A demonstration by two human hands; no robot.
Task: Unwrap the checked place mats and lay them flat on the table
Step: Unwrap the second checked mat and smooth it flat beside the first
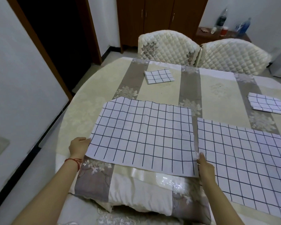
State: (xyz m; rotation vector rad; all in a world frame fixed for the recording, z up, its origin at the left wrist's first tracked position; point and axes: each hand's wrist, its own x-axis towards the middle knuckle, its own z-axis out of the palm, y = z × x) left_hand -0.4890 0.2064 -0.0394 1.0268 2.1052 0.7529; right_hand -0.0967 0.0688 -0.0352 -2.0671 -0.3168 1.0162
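Observation:
An unfolded white place mat with a dark grid (143,135) lies spread on the table (217,91) in front of me. My left hand (78,147) holds its near left edge, fingers under the cloth. My right hand (204,166) pinches its near right corner. A second unfolded checked mat (243,156) lies flat to the right, almost touching the first. Two checked mats stay folded: one (159,76) at the far middle, one (266,105) at the far right.
Two quilted cream chairs (167,46) stand at the table's far side. A cushioned chair back (136,197) is below the near edge. A side table with bottles (222,21) stands back right, a wooden cupboard (152,17) behind.

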